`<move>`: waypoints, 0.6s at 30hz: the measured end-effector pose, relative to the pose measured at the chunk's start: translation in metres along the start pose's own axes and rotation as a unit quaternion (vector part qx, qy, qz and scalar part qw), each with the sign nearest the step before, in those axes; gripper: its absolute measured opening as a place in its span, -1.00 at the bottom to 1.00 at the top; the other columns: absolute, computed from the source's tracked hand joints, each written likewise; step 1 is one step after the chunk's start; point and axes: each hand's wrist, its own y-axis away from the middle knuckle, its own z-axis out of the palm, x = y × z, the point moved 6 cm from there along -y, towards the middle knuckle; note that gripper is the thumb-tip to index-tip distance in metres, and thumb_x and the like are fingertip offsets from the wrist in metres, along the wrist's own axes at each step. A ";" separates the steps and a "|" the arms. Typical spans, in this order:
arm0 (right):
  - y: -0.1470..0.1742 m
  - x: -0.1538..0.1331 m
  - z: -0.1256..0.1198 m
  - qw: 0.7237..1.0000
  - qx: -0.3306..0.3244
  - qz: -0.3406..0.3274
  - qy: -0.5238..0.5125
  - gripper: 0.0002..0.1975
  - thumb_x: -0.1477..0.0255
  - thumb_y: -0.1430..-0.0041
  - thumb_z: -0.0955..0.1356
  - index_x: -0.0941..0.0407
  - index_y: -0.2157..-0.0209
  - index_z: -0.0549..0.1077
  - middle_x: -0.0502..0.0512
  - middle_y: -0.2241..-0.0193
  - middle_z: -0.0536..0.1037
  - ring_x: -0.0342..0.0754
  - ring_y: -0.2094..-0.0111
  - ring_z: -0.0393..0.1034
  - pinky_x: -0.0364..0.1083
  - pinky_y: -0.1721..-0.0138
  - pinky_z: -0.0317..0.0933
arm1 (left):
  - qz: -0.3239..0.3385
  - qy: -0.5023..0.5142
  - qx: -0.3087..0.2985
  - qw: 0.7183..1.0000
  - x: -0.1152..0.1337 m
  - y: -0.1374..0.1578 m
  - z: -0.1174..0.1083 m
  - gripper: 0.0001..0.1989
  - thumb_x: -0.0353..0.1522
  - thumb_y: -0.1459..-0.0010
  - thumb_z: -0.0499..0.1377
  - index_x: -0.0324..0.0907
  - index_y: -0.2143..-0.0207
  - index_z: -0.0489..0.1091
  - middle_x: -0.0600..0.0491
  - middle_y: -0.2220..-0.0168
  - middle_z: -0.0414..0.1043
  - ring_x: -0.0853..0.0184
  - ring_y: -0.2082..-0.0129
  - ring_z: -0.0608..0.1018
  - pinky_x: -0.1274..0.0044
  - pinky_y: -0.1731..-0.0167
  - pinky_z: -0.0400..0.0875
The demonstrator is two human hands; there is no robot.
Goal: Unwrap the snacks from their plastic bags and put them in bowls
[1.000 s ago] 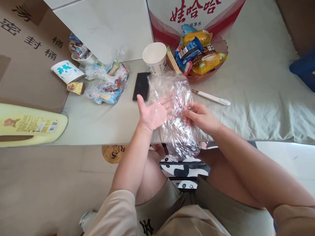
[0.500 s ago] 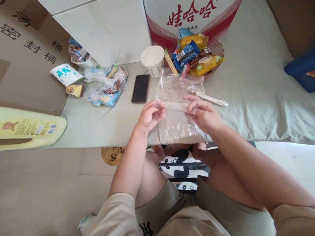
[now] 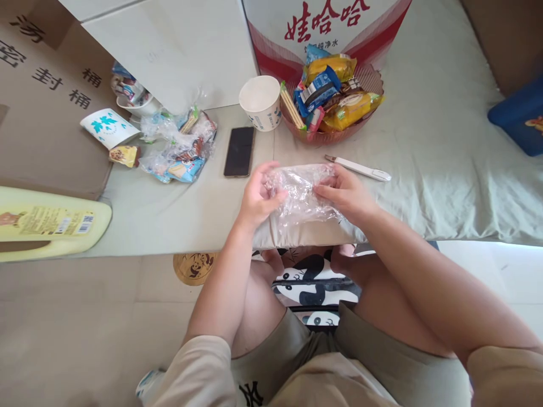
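Clear plastic film (image 3: 299,192): crumpled, located at the centre of the frame above the near edge of the cloth-covered surface (image 3: 445,189), spanned between both hands. Whether it is a bag or a loose sheet cannot be determined.

Left hand (image 3: 259,195): fingers grasping the film's left side, thumb on the near face. Right hand (image 3: 348,193): thumb and fingers pinching the film's right side; some fingertips are hidden.

Just beyond the right hand, right of centre, lies a white-handled tool (image 3: 360,168), slanting, with a brown tip at its left end. A dark phone (image 3: 239,151) lies flat near the left hand, screen unlit.

At upper centre, a white paper cup (image 3: 259,103) stands upright beside a ribbed pink bowl (image 3: 333,137) heaped with packaged snacks (image 3: 322,90). A white box with red lettering (image 3: 331,22) stands behind the bowl.

At left of centre, a pile of wrapped snacks (image 3: 182,155) lies near a tilted leaf-print cup (image 3: 108,127) and a small yellow packet (image 3: 123,156). A brown carton (image 3: 46,118) occupies the upper left; a pale yellow jug (image 3: 51,221) lies at the left edge. A blue object (image 3: 517,121) is at the right edge.
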 end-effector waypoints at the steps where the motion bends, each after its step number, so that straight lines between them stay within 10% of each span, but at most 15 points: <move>1: 0.001 -0.004 0.004 1.000 -0.016 -0.018 -0.008 -0.58 0.43 0.12 0.57 0.00 0.19 0.44 -0.10 0.49 0.47 -0.16 0.50 0.37 -0.16 0.50 0.27 | -0.028 0.058 0.006 0.998 -0.003 0.000 0.001 -0.62 -0.22 0.00 0.39 -0.04 0.09 0.52 0.02 0.12 0.50 0.33 0.20 0.56 0.52 0.23 0.48; 7: 0.006 -0.011 0.012 0.997 -0.057 -0.028 -0.041 -0.72 0.34 0.02 0.52 0.04 0.26 0.44 -0.07 0.43 0.53 -0.16 0.45 0.40 -0.14 0.40 0.31 | -0.179 0.166 -0.077 0.967 -0.019 -0.001 0.022 -0.74 -0.29 0.05 0.40 -0.21 0.32 0.50 0.01 0.37 0.58 0.32 0.39 0.60 0.52 0.36 0.51; 12: 0.006 -0.002 0.008 0.993 -0.091 0.019 0.078 -0.75 0.30 -0.07 0.48 0.03 0.29 0.36 -0.12 0.61 0.44 -0.16 0.60 0.31 -0.15 0.54 0.18 | -0.208 0.135 -0.048 0.968 -0.026 -0.002 0.010 -0.75 -0.29 -0.06 0.35 -0.15 0.20 0.49 0.19 0.60 0.40 0.48 0.68 0.42 0.66 0.69 0.24; 18: 0.009 -0.014 0.011 0.994 -0.095 -0.003 -0.058 -0.80 0.32 0.01 0.42 0.05 0.32 0.41 -0.08 0.56 0.45 -0.17 0.60 0.29 -0.13 0.52 0.21 | -0.165 0.243 -0.031 0.955 -0.014 -0.004 -0.005 -0.78 -0.27 0.00 0.34 -0.13 0.30 0.46 0.22 0.62 0.33 0.50 0.71 0.34 0.65 0.71 0.20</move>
